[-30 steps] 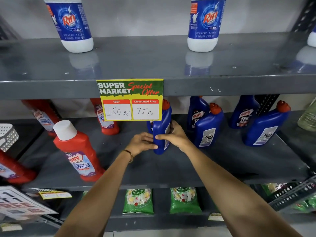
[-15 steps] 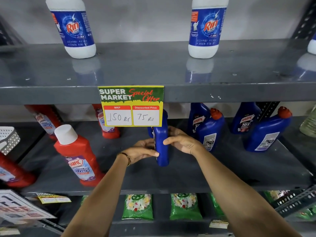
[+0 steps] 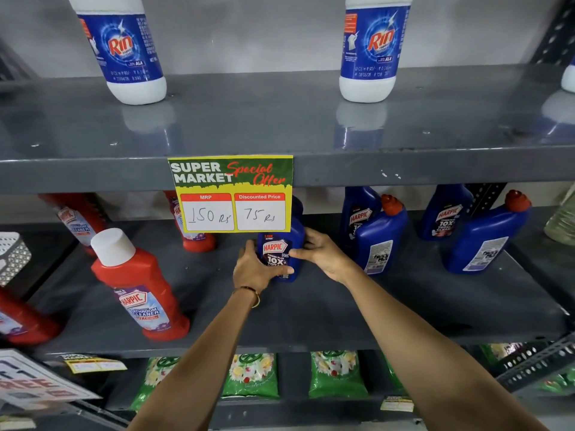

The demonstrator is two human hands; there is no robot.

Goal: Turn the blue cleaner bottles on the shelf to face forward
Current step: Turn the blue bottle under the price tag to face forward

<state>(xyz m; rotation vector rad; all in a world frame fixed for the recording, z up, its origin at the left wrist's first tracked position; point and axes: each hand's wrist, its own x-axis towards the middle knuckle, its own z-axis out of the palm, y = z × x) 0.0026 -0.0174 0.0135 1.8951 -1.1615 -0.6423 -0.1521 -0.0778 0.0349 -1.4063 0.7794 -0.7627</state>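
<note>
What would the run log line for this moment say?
step: facing blue bottles | held: blue Harpic bottle, label forward | left hand and right hand: gripping it | pending: two front blue bottles show back labels

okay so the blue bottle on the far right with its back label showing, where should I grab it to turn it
Grip the far-right blue bottle around its broad lower body, from the front, one hand per side. The slanted neck with red cap gives poor leverage, and open shelf lies before it.

Shelf (image 3: 404, 306) bears bottles (image 3: 378, 234) (blue, red).
</note>
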